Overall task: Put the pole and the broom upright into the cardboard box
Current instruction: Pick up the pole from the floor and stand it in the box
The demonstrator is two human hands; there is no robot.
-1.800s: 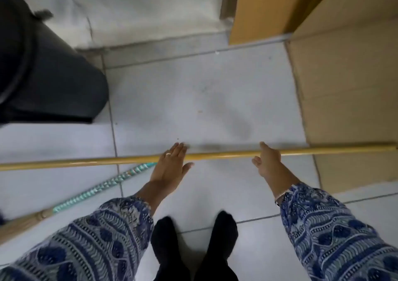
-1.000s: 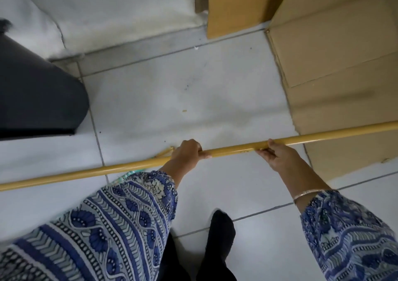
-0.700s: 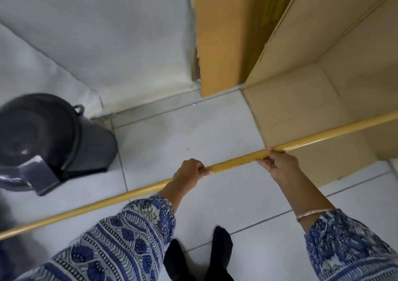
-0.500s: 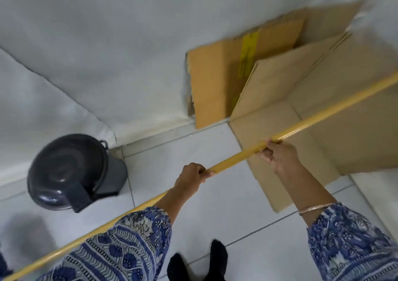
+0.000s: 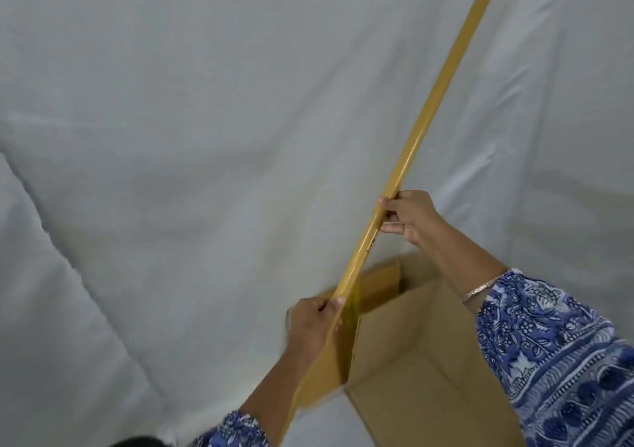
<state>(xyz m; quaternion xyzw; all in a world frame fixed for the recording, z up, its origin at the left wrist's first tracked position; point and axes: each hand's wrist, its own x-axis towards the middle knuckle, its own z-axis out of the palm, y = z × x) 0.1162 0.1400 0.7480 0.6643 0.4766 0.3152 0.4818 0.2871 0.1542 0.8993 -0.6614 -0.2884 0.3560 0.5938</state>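
A long yellow pole [image 5: 435,100] slants steeply from the lower middle up to the top right edge of the head view. My left hand [image 5: 314,321] grips it low down, and my right hand [image 5: 410,216] grips it higher up. The open cardboard box [image 5: 411,354] lies below and behind both hands, its flaps spread, and the pole's lower part passes in front of its left flap. The pole's bottom end is hidden behind my left arm. The broom is out of view.
A white cloth backdrop [image 5: 206,138] fills the wall behind the pole and box. A sliver of the dark bin [image 5: 137,442] shows at the bottom edge, left of my patterned sleeve.
Both hands took hold of the pole on the floor and raised it. Its right end has swung up from near level to a steep slant, and my view has tilted up to the backdrop.
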